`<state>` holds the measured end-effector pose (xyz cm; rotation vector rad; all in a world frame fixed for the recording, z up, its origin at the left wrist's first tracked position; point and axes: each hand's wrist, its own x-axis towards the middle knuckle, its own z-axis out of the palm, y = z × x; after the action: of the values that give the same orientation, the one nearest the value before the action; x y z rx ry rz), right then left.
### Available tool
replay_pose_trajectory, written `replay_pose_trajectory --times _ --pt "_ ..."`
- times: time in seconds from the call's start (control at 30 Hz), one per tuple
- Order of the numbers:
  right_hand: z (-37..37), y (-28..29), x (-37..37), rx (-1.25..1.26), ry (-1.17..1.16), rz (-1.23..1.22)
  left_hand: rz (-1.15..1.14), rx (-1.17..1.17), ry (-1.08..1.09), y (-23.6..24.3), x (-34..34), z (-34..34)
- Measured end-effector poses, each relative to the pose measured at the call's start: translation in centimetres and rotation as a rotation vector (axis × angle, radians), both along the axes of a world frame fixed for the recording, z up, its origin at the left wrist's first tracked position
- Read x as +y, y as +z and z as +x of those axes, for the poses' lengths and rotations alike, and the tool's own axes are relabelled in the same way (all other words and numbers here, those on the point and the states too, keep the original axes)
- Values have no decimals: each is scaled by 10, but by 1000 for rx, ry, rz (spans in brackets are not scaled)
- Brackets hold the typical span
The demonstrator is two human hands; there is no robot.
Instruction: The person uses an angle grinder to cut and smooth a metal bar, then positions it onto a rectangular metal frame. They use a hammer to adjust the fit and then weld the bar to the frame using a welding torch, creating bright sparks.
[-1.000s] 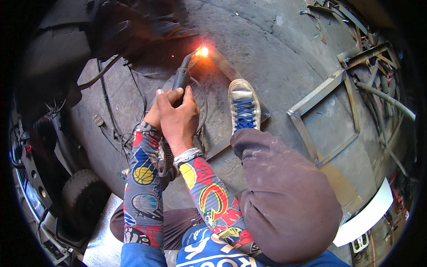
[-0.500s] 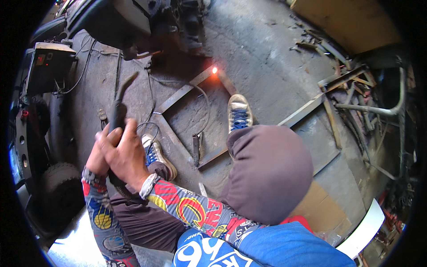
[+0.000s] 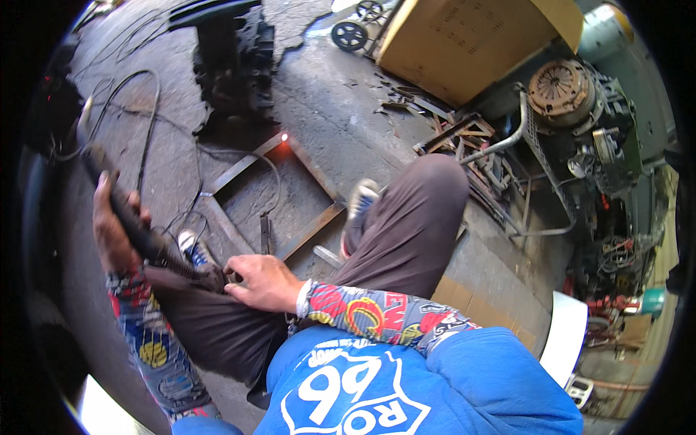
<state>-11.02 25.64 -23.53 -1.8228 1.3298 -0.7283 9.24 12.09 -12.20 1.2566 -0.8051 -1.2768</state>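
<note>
My left hand (image 3: 109, 232) is raised at the left and grips a black welding electrode holder (image 3: 141, 235) that slants up and away. On my left thigh rests my right hand (image 3: 264, 283), its fingertips pinching the holder's rear end where the cable leaves. On the concrete ahead lies a square steel frame (image 3: 315, 230). Its far corner shows a small red glowing weld spot (image 3: 285, 136). My shoes (image 3: 359, 206) stand at the frame's near edges. Both hands are well back from the glowing corner.
Black cables (image 3: 148, 94) loop over the floor at the left. A dark engine block (image 3: 232, 65) stands beyond the frame. A cardboard box (image 3: 471, 43), scrap steel (image 3: 453, 134), a rusty clutch disc (image 3: 562, 87) and machine parts crowd the right. A white panel (image 3: 565, 333) leans low right.
The view has swung up and left. The holder has come away from the frame's corner, where the bright arc has faded to a red glow. My right hand has slid down to the holder's rear end.
</note>
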Motion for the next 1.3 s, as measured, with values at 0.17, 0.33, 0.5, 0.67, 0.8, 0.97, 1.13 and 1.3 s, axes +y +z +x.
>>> replay_pose_trajectory --times 0.17,0.33,0.5,0.67,0.8,0.97,1.13,1.3 --pt "1 0 23 30 69 -93 -53 -18 -50 1 6 -17" --pt "-19 11 34 92 26 18 -51 -104 -78 6 8 -37" --pt "-55 33 38 95 -12 4 -36 -153 -72 15 9 -58" --pt "-66 52 40 71 -24 6 14 -175 -36 30 8 -68" --pt "-81 58 34 11 -15 115 -93 -96 -177 39 8 -80" --pt "-114 77 5 -8 -34 92 -152 -99 -325 56 12 -95" --pt "-148 120 -36 129 95 -45 -106 -150 -295 56 18 -115" --pt "-181 148 -67 154 119 -61 159 -33 -378 19 13 -146"
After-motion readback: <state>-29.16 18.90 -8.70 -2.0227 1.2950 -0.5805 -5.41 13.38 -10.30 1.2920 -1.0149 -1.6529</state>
